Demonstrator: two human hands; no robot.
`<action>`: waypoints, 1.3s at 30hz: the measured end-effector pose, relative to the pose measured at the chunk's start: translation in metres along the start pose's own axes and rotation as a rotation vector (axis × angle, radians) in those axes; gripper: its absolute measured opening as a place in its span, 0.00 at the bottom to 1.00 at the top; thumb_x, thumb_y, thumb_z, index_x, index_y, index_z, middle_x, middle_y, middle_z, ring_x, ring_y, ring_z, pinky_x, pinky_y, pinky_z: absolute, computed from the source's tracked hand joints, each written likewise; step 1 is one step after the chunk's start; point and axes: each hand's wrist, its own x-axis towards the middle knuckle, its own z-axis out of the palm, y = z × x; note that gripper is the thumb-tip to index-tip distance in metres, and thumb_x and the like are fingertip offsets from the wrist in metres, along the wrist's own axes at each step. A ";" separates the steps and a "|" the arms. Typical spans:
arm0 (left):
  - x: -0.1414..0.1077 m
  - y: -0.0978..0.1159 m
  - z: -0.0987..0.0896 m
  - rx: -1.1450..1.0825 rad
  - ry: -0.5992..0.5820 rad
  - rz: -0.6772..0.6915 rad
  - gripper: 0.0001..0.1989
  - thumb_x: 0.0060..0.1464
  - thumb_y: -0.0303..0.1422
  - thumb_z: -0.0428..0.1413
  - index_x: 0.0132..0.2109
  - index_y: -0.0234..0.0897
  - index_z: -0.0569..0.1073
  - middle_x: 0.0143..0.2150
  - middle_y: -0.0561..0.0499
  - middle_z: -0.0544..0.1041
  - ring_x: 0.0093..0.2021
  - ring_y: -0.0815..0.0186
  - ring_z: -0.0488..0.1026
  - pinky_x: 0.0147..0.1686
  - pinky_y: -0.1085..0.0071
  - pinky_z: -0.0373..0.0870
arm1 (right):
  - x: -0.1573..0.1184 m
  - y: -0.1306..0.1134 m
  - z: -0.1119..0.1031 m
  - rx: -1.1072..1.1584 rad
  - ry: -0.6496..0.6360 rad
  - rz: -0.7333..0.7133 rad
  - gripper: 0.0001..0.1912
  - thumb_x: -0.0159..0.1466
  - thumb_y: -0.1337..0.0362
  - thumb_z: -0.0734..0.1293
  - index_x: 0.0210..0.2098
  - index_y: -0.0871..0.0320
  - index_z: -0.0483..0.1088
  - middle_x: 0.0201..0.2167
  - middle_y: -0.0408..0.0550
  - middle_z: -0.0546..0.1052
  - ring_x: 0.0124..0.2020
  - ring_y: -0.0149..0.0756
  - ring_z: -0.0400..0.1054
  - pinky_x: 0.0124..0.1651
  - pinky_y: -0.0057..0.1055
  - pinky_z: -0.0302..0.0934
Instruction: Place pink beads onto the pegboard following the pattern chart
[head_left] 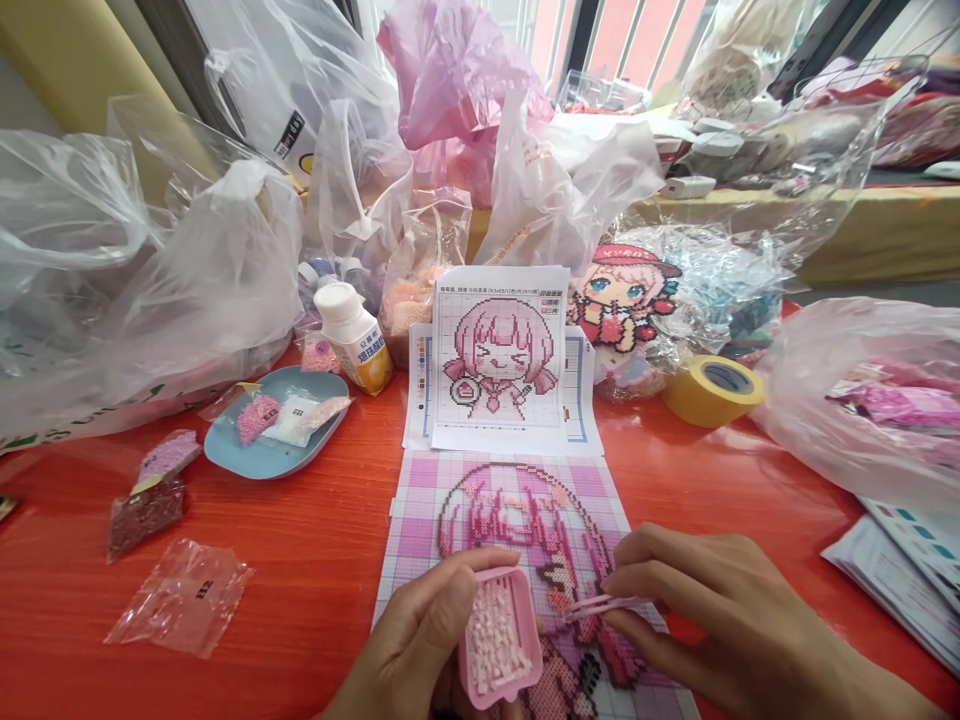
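Observation:
My left hand (431, 625) is closed around a small pink tray (536, 645) filled with pale pink beads (495, 635), held over the lower part of a bead pattern. In my right hand (694, 595) is a pair of pink tweezers (592, 608), pinched between thumb and fingers. The tweezer tips point left, over the bead pattern; I cannot tell whether a bead is between them. Beneath both hands lies a pink-and-white checked pegboard (412, 510) with a partly beaded figure (517, 475) in brown, magenta and pink. A printed chart (499, 360) of a pink-haired character stands behind it.
Left, a blue plate (262, 462) carries small bead bags, near a flat plastic bag (184, 600) marked H2 and a white bottle (352, 335). Yellow tape (712, 390), a finished bead figure (626, 300) and papers (900, 580) lie right. Plastic bags (240, 230) crowd the back.

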 end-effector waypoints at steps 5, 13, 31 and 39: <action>0.001 0.000 0.002 -0.029 0.022 0.026 0.35 0.47 0.59 0.58 0.51 0.34 0.72 0.26 0.50 0.78 0.23 0.68 0.75 0.24 0.76 0.70 | 0.001 0.002 0.001 -0.005 -0.020 -0.014 0.05 0.69 0.63 0.62 0.36 0.55 0.67 0.29 0.43 0.73 0.24 0.27 0.68 0.24 0.25 0.56; 0.000 0.001 0.003 -0.023 0.023 0.051 0.32 0.51 0.58 0.56 0.50 0.35 0.73 0.28 0.49 0.79 0.23 0.68 0.75 0.23 0.76 0.70 | -0.005 0.004 0.006 -0.027 -0.041 -0.003 0.05 0.69 0.64 0.62 0.36 0.55 0.68 0.29 0.42 0.73 0.24 0.27 0.66 0.25 0.27 0.53; -0.001 -0.001 0.003 -0.017 0.056 0.022 0.34 0.48 0.60 0.56 0.49 0.36 0.74 0.29 0.48 0.80 0.23 0.69 0.74 0.23 0.76 0.69 | -0.006 0.004 0.005 -0.019 -0.081 -0.010 0.06 0.69 0.63 0.62 0.36 0.55 0.68 0.28 0.42 0.72 0.24 0.27 0.66 0.24 0.27 0.53; 0.000 -0.002 0.001 -0.030 0.034 0.039 0.32 0.50 0.58 0.56 0.49 0.35 0.74 0.29 0.48 0.79 0.23 0.68 0.75 0.22 0.76 0.70 | -0.005 0.004 0.006 -0.026 -0.093 -0.015 0.04 0.69 0.64 0.63 0.36 0.55 0.68 0.29 0.42 0.73 0.25 0.26 0.67 0.25 0.26 0.54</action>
